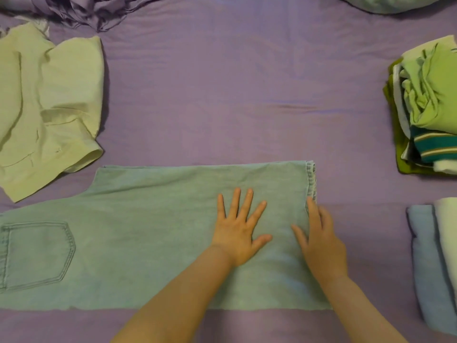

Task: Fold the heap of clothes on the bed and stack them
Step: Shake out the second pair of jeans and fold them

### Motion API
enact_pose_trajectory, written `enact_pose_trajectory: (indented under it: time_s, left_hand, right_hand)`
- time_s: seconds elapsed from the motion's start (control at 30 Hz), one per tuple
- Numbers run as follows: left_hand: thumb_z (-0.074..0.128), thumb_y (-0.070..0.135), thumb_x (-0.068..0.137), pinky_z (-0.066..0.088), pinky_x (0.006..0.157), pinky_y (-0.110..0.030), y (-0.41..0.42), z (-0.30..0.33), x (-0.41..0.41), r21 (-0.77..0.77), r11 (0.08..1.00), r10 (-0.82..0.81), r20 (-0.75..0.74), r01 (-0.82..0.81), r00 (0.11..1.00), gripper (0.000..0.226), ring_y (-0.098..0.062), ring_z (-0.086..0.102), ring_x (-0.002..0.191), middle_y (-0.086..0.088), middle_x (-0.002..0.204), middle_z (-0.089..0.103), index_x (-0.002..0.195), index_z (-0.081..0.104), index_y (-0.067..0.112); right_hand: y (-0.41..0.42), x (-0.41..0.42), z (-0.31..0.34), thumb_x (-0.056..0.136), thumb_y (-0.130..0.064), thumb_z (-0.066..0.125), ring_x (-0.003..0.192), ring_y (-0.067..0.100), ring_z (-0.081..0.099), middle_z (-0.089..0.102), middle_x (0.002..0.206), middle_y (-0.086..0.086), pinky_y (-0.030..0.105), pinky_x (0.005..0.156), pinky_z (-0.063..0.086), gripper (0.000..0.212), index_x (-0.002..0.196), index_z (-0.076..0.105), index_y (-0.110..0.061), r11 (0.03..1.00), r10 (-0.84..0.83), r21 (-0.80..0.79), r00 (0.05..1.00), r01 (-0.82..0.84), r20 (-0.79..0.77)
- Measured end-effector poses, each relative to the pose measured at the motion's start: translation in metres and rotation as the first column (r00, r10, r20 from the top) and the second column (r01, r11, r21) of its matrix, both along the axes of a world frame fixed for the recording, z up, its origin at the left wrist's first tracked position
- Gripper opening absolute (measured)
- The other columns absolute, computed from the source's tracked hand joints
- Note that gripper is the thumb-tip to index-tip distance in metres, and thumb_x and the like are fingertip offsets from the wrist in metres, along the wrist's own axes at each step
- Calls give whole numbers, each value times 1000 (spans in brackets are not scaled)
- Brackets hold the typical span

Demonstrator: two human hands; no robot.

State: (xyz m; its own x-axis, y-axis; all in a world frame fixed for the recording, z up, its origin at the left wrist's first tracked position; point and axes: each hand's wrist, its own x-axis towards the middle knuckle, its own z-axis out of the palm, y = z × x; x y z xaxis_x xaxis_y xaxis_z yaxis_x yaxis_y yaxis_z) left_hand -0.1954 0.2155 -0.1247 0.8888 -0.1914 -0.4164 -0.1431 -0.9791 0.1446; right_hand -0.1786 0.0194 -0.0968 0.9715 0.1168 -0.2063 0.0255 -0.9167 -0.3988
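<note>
While both hands [241,226] [321,241] press one jeans [138,233], two stacks [430,107] [435,263] wait.

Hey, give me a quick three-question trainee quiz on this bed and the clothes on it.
1. True or false: the left hand lies flat on the jeans.
2. Which side of the jeans does the right hand touch: A) pocket end, B) hem end?
3. Fill in: the striped garment sits in the stack to the ___.

Key: 1 true; 2 B; 3 right.
</note>
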Motion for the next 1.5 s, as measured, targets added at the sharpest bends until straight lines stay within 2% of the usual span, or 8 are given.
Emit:
enact_pose_trajectory:
  time_s: [0.27,0.43,0.63,0.73,0.87,1.27,1.4,1.5]
  left_hand:
    - [29,71,89,16,106,-68,-7,9,-67,-55,998,-21,57,24,998,76,-34,14,146,-11,158,19,150,29,25]
    - [32,76,82,15,105,-68,15,22,-95,31,992,123,-52,-122,991,85,-34,17,144,-12,156,23,149,28,24]
    - [35,74,78,15,102,-70,53,33,-146,75,930,367,-180,-360,912,84,-37,25,140,-13,152,33,145,36,23]
    - [22,81,78,4,106,-70,88,43,-164,127,906,422,-224,-403,878,88,-38,8,145,-10,160,10,151,16,31]
    - [-15,72,73,-19,107,-64,123,52,-169,113,925,380,-233,-363,895,85,-29,-23,144,1,158,-22,149,-12,35]
    - [25,73,87,-17,108,-65,241,50,-210,171,927,369,-265,-334,891,87,-29,-31,138,-4,148,-36,143,-26,32]
    - [1,69,81,-12,113,-60,293,58,-224,39,974,228,-235,-225,945,80,-23,-13,147,0,159,-14,152,1,33]
    - [24,58,90,21,112,-62,347,61,-224,66,920,390,-52,-387,919,65,-33,30,141,-7,153,33,142,45,26]
  right_hand:
    - [-16,-55,9,78,-31,74,65,37,65,49,130,24,36,43,48,68,139,47,-20,992,49,-104,982,-69,-181]
    - [7,-60,22,70,-6,76,123,44,43,38,141,31,53,83,48,54,123,62,-11,949,109,-301,994,-100,13]
    - [67,-112,18,75,-51,54,133,36,31,34,148,15,66,88,43,66,135,42,-27,832,436,-258,867,-491,-243]
    - [64,-131,17,56,-48,83,135,38,28,27,153,14,73,86,36,101,142,35,-28,820,339,-303,838,-486,-428]
    - [123,-119,44,92,-53,41,145,32,-13,-21,157,9,58,112,15,75,151,0,-32,822,320,-274,803,-500,-503]
    - [273,-146,19,93,-58,38,142,37,-22,-31,153,12,64,110,14,84,145,-23,-32,775,364,-314,794,-548,-486]
    - [308,-148,33,78,-46,70,143,43,13,4,157,21,61,101,35,99,151,8,-23,729,509,-286,772,-621,-380]
    - [348,-159,22,38,-39,94,123,43,48,52,136,19,58,72,52,107,132,44,-23,639,689,-210,672,-740,-271]
